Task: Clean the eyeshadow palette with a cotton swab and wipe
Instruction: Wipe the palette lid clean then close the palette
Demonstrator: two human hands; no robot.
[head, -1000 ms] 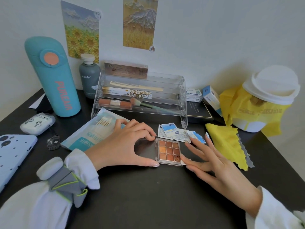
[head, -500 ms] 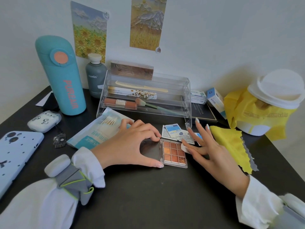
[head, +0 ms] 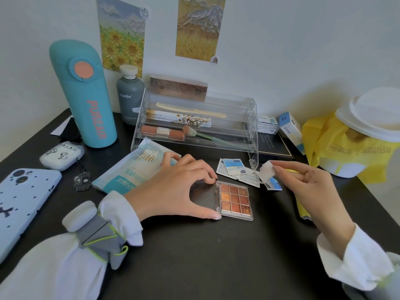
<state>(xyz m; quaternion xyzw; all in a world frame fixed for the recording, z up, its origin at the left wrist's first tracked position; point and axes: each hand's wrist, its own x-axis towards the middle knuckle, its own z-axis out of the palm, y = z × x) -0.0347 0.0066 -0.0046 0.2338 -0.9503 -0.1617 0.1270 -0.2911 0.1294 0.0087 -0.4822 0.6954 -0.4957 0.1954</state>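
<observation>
An open eyeshadow palette (head: 234, 199) lies flat on the black desk (head: 194, 256), near the middle, its lid folded out to the left and its grid of orange and brown pans facing up. The left hand (head: 179, 187) arches over the lid, the thumb tip at the near edge and the fingertips at the far edge, pinching the palette between them to hold it in place. The right hand (head: 311, 187) is raised just right of the palette, its thumb and forefinger pinching a small white wipe (head: 267, 169) that hangs above the desk, clear of the pans. Beneath that wipe, torn blue-and-white sachets (head: 236, 171) lie on the desk just beyond the palette. A pack of cotton swabs (head: 134, 167) lies to the left, partly under the left hand. Farther back stands a clear tiered organiser (head: 194, 118) holding a comb (head: 188, 109), a brush (head: 201, 135) and lip gloss tubes. A teal flask (head: 84, 94) and a grey bottle (head: 129, 94) stand at the far left; a phone (head: 23, 202) and an earbud case (head: 61, 155) lie at the near left. A yellow cloth (head: 303, 208) lies behind the right hand.
</observation>
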